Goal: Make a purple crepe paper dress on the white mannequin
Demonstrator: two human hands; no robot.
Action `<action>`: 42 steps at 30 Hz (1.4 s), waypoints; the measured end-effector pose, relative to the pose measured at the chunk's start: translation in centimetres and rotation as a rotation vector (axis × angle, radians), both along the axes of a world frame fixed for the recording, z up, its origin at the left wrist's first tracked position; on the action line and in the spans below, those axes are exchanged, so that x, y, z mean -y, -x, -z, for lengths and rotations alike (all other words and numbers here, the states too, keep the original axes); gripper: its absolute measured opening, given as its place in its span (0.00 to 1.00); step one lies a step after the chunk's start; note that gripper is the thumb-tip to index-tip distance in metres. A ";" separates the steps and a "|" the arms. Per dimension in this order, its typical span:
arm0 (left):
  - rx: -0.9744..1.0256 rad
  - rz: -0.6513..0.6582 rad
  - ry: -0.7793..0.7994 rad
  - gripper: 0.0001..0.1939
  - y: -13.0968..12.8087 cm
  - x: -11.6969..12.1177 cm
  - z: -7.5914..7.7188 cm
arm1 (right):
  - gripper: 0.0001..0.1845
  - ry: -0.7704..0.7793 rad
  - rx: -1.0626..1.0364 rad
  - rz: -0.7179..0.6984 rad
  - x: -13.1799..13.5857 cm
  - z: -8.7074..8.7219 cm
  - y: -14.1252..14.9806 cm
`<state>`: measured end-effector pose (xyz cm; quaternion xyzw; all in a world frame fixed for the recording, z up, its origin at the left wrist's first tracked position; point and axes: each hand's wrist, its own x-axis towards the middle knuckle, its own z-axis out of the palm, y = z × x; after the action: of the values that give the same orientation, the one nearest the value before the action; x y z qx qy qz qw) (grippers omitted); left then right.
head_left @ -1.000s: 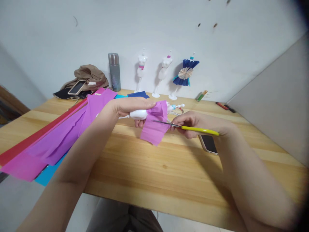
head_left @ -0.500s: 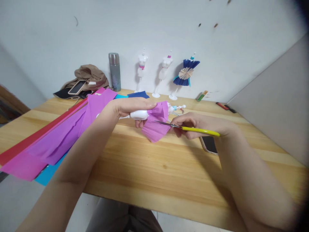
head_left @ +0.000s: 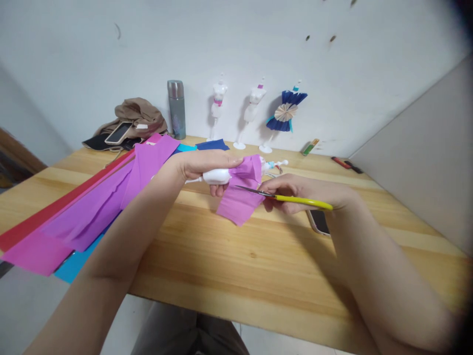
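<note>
My left hand [head_left: 210, 165] is wrapped round a small white mannequin [head_left: 217, 176] that lies on its side above the table, its neck end pointing right. Purple crepe paper [head_left: 240, 204] covers the mannequin's upper body, pinched under my left thumb, and a loose flap hangs below. My right hand [head_left: 283, 191] grips a pair of scissors [head_left: 303, 201] with yellow handles. Their blades point left and lie across the purple paper, just under the mannequin; whether the blades are parted is hard to see. My right fingertips are at the paper's right edge.
Sheets of coloured paper [head_left: 88, 207] lie on the left. Along the wall stand a flask [head_left: 176, 111], two bare mannequins [head_left: 254, 103] and one dressed in blue [head_left: 286, 113]. A phone [head_left: 318, 222] lies beneath my right wrist. A brown cloth bag [head_left: 138, 116] sits back left.
The mannequin and my left hand have shifted slightly right. The loose purple flap swung up, then down again. The scissors have moved slightly against the paper; both holds stay the same.
</note>
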<state>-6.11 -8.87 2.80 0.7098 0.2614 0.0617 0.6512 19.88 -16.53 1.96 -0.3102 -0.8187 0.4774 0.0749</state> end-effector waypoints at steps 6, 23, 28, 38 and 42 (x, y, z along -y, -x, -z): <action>-0.016 -0.046 0.006 0.23 -0.3 -0.1 0.2 | 0.31 -0.004 0.006 0.023 -0.1 0.1 0.1; -0.025 -0.006 0.036 0.24 -0.1 0.1 0.0 | 0.21 0.053 0.045 0.118 -0.4 0.8 -0.6; -0.027 -0.002 0.040 0.25 0.0 0.0 0.0 | 0.08 0.080 0.103 0.195 -0.1 0.5 -0.2; -0.014 0.034 0.041 0.26 0.1 -0.1 0.1 | 0.13 0.115 0.089 0.210 -0.1 0.6 -0.4; -0.020 0.036 0.036 0.23 0.1 0.0 -0.1 | 0.09 0.100 0.075 0.165 -0.1 0.7 -0.5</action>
<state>-6.16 -8.90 2.86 0.7031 0.2562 0.0380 0.6623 20.40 -16.38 1.26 -0.3975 -0.7678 0.4980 0.0676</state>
